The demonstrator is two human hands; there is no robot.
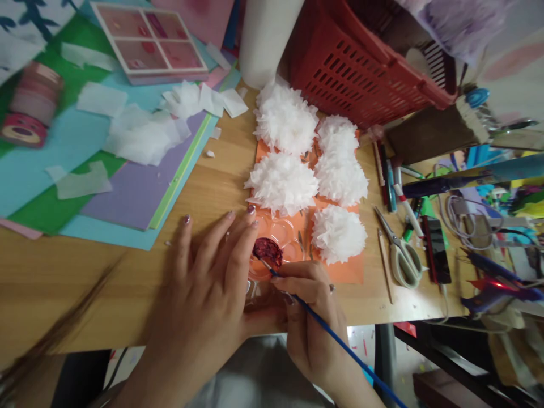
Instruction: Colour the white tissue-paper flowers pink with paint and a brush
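My right hand (317,306) pinches a thin blue paintbrush (329,328), its tip in the dark red paint in one well of a clear plastic palette (283,229). Spread beside it, my left hand (212,277) lies with fingers stretched out on the table and against the palette's left edge. Its thumb reaches along the palette's near side. An orange sheet (346,272) lies partly under the palette. Several fluffy white tissue-paper pompoms (283,184) sit on the orange area just beyond my hands.
A red plastic basket (340,68) stands behind the pompoms, next to a white cylinder (267,39). Scissors (402,255), a phone (437,249) and pens lie right. Coloured paper (136,192), tissue scraps, tape rolls (34,102) and a divided box (151,42) are left.
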